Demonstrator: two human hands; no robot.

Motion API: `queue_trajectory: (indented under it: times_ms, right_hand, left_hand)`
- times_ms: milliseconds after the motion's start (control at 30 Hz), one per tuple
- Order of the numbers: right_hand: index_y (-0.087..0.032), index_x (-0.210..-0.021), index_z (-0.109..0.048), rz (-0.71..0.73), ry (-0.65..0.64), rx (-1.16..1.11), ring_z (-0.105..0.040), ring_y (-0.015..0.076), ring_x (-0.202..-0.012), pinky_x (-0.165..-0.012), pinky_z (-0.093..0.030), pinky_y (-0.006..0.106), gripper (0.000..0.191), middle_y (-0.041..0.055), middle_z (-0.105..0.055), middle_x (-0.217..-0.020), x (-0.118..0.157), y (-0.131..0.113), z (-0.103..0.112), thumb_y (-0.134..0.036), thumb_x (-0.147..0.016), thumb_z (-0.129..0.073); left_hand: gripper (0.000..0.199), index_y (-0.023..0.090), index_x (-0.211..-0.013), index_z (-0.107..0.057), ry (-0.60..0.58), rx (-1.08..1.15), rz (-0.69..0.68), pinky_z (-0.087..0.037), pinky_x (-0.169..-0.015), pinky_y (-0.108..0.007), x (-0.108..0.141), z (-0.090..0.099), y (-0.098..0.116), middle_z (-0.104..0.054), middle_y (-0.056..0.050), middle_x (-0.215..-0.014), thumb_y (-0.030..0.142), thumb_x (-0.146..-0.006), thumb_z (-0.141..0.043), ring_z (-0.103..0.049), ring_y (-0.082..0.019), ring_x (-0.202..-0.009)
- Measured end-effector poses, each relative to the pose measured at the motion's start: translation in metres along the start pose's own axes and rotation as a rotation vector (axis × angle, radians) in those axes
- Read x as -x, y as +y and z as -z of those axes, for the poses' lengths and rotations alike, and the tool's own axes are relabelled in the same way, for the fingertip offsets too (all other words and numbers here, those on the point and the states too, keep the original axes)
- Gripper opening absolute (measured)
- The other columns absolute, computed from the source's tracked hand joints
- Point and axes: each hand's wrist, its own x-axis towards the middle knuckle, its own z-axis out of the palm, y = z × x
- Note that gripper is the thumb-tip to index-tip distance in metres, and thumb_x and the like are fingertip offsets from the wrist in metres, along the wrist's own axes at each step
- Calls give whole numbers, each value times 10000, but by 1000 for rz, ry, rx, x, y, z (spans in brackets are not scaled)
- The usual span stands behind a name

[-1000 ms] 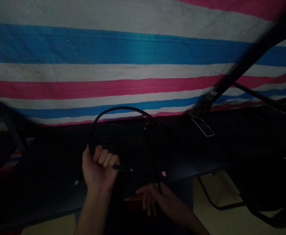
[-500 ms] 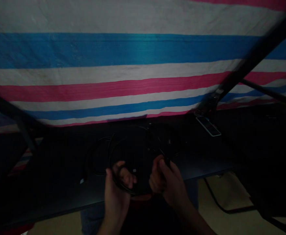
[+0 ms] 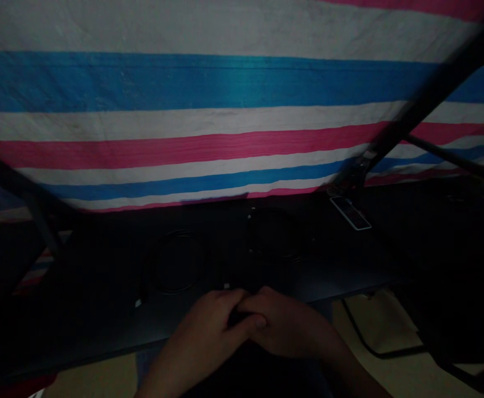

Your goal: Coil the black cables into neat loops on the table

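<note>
My left hand (image 3: 211,326) and my right hand (image 3: 281,323) are pressed together at the near edge of the black table, fingers closed and overlapping. Any cable between them is hidden by the hands and the dim light. Just beyond my left hand, a small pale connector (image 3: 226,286) shows on the tabletop. To the left lies a coiled black cable (image 3: 178,290), with a pale plug (image 3: 138,303) near it. Farther back, right of centre, rests another dark coiled cable (image 3: 294,258), its small light ends on its left side.
A phone (image 3: 351,213) lies at the back right of the black table (image 3: 101,326), beside a slanted dark post (image 3: 416,119). Behind stands a sheet with blue, white and pink stripes (image 3: 209,83). A dark metal frame (image 3: 395,355) is below right.
My hands were apart, with a loop of black cable around the left fingers and a cable in the right fist. They have come together, and the loop is out of sight.
</note>
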Motion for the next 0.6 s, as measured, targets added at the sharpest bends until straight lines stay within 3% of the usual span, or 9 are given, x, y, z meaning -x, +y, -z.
queue_trajectory:
  times_ms: [100, 233, 267, 333, 400, 467, 533, 600]
  right_hand:
    - [-148, -743, -700, 6, 18, -45, -580, 99, -592, -549, -351, 204, 121, -18, -670, -673, 1, 8, 0, -80, -797, -616]
    - [-163, -751, -706, -11, 121, -148, -520, 94, -591, -543, -335, 206, 139, -42, -634, -648, 11, 18, 0, -253, -857, -708]
    - [-172, -764, -714, -41, 169, -173, -519, 100, -598, -547, -343, 211, 154, -39, -636, -656, 14, 21, 0, -292, -860, -717]
    - [-192, -795, -725, -115, 293, -257, -521, 114, -594, -546, -365, 228, 185, -31, -634, -664, 19, 31, -3, -360, -871, -712]
    - [-210, -823, -725, -143, 395, -384, -542, 134, -598, -556, -399, 249, 236, -20, -634, -673, 23, 41, -8, -438, -879, -700]
    - [-217, -846, -724, -107, 438, -489, -591, 157, -658, -612, -443, 275, 280, 3, -667, -722, 24, 49, -15, -491, -894, -684]
    - [-212, -850, -717, -23, 448, -574, -651, 185, -783, -717, -478, 308, 299, 33, -711, -813, 21, 53, -26, -495, -927, -654]
    - [-204, -823, -691, 56, 495, -692, -685, 205, -866, -799, -491, 339, 331, 43, -720, -840, 14, 53, -37, -493, -962, -612]
  left_hand:
    - [289, 233, -1001, -770, -62, -37, 50, -475, -772, -330, -7, -5, -1, -753, -57, -957, 450, -923, -595, -668, -246, -910]
    - [333, 206, -781, -766, -61, 62, 33, -401, -619, -262, -6, 9, -16, -702, -18, -715, 443, -924, -580, -615, -177, -693]
    - [379, 201, -724, -760, -1, 118, 34, -385, -589, -254, -5, 15, -22, -674, -15, -653, 468, -922, -577, -586, -161, -635]
    - [465, 194, -628, -741, 232, 269, 61, -352, -529, -242, -1, 27, -35, -611, -15, -556, 549, -893, -598, -520, -136, -542]
    - [517, 189, -528, -686, 487, 481, 91, -324, -475, -229, 3, 38, -45, -537, -8, -486, 631, -796, -687, -458, -116, -478]
    - [554, 190, -448, -595, 660, 736, 79, -316, -442, -219, 3, 46, -50, -433, 21, -428, 656, -682, -783, -383, -92, -426]
    - [598, 191, -414, -502, 737, 978, 54, -318, -416, -213, 0, 48, -48, -344, 49, -406, 644, -610, -840, -312, -72, -394]
    - [627, 192, -420, -443, 740, 1156, 62, -297, -386, -204, -7, 45, -43, -276, 71, -411, 629, -595, -857, -242, -58, -379]
